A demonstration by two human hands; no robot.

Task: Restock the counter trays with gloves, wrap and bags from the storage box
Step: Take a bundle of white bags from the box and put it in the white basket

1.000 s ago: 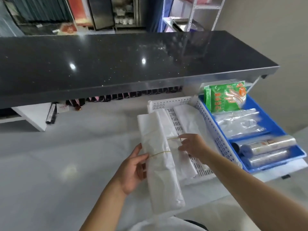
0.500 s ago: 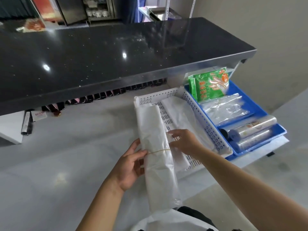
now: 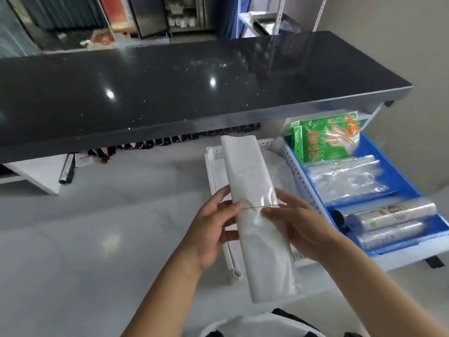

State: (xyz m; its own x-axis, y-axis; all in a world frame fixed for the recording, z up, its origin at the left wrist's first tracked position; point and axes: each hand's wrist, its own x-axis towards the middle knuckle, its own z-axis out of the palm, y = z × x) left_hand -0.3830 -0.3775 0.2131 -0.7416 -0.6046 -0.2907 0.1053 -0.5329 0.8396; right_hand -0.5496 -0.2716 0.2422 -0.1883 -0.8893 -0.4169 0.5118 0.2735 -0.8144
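Note:
A long white bundle of plastic bags (image 3: 255, 190), bound by a rubber band at its middle, is held up over the white perforated tray (image 3: 213, 156). My left hand (image 3: 213, 229) grips its left side at the band and my right hand (image 3: 296, 227) grips its right side. More white bags (image 3: 284, 171) lie in that tray behind the bundle. To the right, the blue tray (image 3: 393, 171) holds green glove packs (image 3: 325, 139), clear bags (image 3: 347, 178) and two rolls of wrap (image 3: 386, 217).
A black stone counter top (image 3: 170, 93) overhangs the white work surface (image 3: 97, 227). Small dark items line up under its edge (image 3: 170, 142). A dark tube (image 3: 66, 170) lies at the left on a white shelf. A beige wall stands at the right.
The bundle has been lifted off the tray and now sits between both hands. My right hand moved from the bag in the tray onto the bundle at the rubber band.

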